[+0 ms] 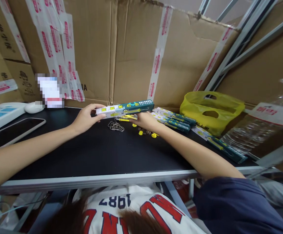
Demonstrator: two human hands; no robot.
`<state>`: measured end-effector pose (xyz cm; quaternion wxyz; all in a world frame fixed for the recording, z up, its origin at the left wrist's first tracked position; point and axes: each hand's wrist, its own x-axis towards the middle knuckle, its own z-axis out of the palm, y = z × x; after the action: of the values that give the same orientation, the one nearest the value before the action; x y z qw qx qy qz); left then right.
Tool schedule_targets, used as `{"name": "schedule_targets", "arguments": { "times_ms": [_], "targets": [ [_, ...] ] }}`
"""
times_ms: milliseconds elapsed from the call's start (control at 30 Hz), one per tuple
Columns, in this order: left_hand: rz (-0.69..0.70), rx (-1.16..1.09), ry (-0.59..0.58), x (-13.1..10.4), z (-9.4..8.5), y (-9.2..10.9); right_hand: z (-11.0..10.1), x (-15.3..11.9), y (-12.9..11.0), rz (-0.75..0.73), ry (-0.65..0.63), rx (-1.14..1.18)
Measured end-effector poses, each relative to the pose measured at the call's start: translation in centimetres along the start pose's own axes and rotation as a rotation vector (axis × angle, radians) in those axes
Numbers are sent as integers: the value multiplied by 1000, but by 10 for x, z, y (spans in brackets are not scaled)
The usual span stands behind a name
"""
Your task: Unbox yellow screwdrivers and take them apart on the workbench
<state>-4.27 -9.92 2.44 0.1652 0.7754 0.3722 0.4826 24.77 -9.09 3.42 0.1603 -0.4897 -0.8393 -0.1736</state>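
My left hand (89, 117) is closed around the left end of a slim white and dark-green box (124, 109) with yellow printed characters. The box is held up level above the black tabletop. My right hand (146, 121) is under the right part of the box, close to small loose parts; its fingertips are mostly hidden, so I cannot tell what they grip. By it lie yellow rods (127, 117), small yellow caps (141, 133) and thin springs (146, 132). A tangle of metal hooks (116, 126) lies left of them.
Similar boxes (173, 122) lie right of my hand, and another box (220, 144) is nearer the right edge. Behind are a yellow plastic bag (204, 113) and a large clear bottle (251, 126). A phone (15, 131) and power strip (5, 115) sit left. Cardboard (131, 55) walls the back.
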Motion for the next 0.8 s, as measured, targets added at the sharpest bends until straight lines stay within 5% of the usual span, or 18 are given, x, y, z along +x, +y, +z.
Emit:
{"name": "schedule_targets", "arguments": {
  "times_ms": [133,267,433,567,700,800],
  "targets": [
    [-31,-36,-28,-3,5,5,-10,-23,15,131,59,234],
    [-17,-38,-29,-4,5,4,-22,-33,26,282,128,775],
    [188,208,35,-4,-2,11,-41,-32,25,431,26,1241],
    [383,430,53,-8,-10,20,-47,-37,23,411,-188,1295],
    [430,526,-3,-12,-11,24,-48,-44,18,193,-493,1151],
    [406,497,4,-14,-9,26,-49,-46,16,104,-488,1017]
  ]
}}
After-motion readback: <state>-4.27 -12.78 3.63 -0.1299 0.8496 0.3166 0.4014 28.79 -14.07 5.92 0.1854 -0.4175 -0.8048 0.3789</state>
